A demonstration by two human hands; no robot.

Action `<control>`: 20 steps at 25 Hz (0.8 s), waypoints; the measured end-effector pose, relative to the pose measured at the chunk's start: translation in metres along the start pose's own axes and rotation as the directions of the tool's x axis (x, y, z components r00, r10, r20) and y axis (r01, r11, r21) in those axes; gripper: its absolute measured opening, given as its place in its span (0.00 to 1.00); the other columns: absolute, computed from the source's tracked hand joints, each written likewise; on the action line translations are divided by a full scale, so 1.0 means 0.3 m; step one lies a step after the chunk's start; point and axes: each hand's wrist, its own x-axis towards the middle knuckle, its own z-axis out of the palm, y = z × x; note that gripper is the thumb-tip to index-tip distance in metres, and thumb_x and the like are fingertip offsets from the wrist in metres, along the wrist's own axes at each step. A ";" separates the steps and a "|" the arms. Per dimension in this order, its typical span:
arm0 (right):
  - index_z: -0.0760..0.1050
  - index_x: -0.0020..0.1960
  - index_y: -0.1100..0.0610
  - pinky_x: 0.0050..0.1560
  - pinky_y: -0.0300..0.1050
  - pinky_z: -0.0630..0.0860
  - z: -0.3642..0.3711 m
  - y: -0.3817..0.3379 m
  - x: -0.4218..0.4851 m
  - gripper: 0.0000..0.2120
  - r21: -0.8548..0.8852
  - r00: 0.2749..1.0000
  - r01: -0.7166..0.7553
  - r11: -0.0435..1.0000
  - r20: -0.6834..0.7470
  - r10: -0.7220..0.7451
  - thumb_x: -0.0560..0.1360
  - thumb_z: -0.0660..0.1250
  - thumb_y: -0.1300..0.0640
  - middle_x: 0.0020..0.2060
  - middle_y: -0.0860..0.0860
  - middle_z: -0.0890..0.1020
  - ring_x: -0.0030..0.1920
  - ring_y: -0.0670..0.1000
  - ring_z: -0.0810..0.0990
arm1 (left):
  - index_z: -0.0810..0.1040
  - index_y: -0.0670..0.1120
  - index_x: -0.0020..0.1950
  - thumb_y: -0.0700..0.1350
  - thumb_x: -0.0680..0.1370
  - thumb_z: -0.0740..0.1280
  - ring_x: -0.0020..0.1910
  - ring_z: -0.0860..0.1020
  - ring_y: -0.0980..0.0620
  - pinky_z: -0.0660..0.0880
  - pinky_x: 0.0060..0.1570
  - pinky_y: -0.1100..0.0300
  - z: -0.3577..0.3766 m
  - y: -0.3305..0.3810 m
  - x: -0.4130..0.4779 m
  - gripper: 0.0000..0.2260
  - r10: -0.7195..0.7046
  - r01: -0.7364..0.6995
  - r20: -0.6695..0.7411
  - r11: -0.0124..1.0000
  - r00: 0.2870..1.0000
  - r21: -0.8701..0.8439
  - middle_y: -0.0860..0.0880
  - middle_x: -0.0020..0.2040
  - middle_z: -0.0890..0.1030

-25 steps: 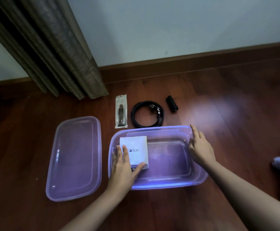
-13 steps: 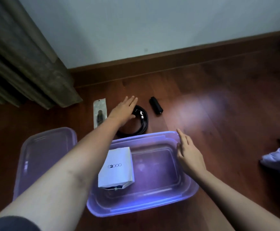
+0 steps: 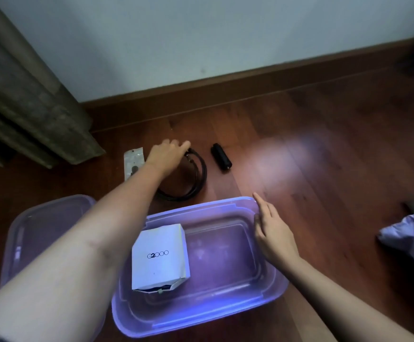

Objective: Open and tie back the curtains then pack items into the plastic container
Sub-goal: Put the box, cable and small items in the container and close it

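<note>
A clear purple plastic container [image 3: 201, 323] sits open on the wooden floor. In its left half lies a white box [image 3: 160, 257] marked G2000. Beyond the container a coiled black cable [image 3: 197, 180] lies on the floor. My left hand [image 3: 167, 155] reaches over it, fingers curled down round the coil's far left part. My right hand [image 3: 272, 233] rests with straight fingers on the container's right rim. A small black cylinder [image 3: 221, 160] lies to the right of the cable, and a clear packet [image 3: 132, 161] to its left, partly hidden by my forearm.
The container's lid [image 3: 40, 225] lies flat to the left, under my left arm. A brown curtain [image 3: 28, 107] hangs at the far left, down to the floor. A pale cloth [image 3: 413, 240] sits at the right edge. A skirting board and wall run behind the items.
My left hand left the white box in the container, reached out to the black cable and now curls its fingers round it. My right hand stayed on the rim.
</note>
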 end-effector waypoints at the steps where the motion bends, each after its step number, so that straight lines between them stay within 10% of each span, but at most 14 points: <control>1: 0.55 0.75 0.48 0.53 0.51 0.73 -0.003 -0.002 -0.003 0.24 -0.007 1.000 0.003 1.000 0.000 -0.003 0.80 0.52 0.56 0.72 0.47 0.63 0.62 0.57 0.74 | 0.64 0.45 0.68 0.39 0.80 0.54 0.58 0.73 0.38 0.73 0.49 0.46 -0.040 -0.029 -0.013 0.16 -0.047 0.046 -0.067 0.999 0.997 -0.027 0.39 0.61 0.73; 4: 0.56 0.75 0.47 0.55 0.50 0.72 -0.004 -0.003 -0.004 0.23 0.002 1.000 0.005 1.000 0.005 -0.005 0.81 0.52 0.55 0.72 0.47 0.64 0.63 0.56 0.74 | 0.64 0.47 0.67 0.43 0.78 0.58 0.52 0.77 0.35 0.73 0.47 0.45 -0.153 -0.094 -0.066 0.18 -0.184 0.118 -0.201 0.947 0.962 -0.299 0.38 0.57 0.76; 8: 0.61 0.73 0.50 0.66 0.45 0.64 -0.015 0.010 0.005 0.20 0.201 1.000 0.013 0.979 0.025 -0.018 0.82 0.51 0.53 0.71 0.47 0.67 0.69 0.50 0.68 | 0.75 0.51 0.56 0.44 0.73 0.64 0.42 0.82 0.44 0.79 0.46 0.53 -0.255 -0.089 -0.226 0.12 -0.159 0.116 0.009 0.680 0.987 -0.724 0.41 0.46 0.82; 13: 0.65 0.71 0.55 0.70 0.40 0.58 -0.019 0.025 0.009 0.18 0.498 0.999 -0.013 0.867 0.052 -0.016 0.83 0.50 0.58 0.69 0.50 0.70 0.70 0.49 0.66 | 0.74 0.44 0.55 0.44 0.74 0.61 0.51 0.78 0.35 0.74 0.47 0.51 -0.257 0.109 -0.400 0.12 -0.028 0.092 0.164 0.915 0.986 -0.393 0.35 0.50 0.79; 20: 0.66 0.70 0.55 0.71 0.42 0.59 -0.019 0.025 0.017 0.18 0.534 0.998 -0.012 0.846 0.055 -0.021 0.82 0.50 0.59 0.69 0.51 0.70 0.70 0.50 0.67 | 0.70 0.41 0.61 0.45 0.76 0.62 0.59 0.77 0.41 0.73 0.51 0.52 -0.145 0.413 -0.416 0.15 -0.044 0.082 0.234 0.984 0.971 -0.157 0.42 0.59 0.78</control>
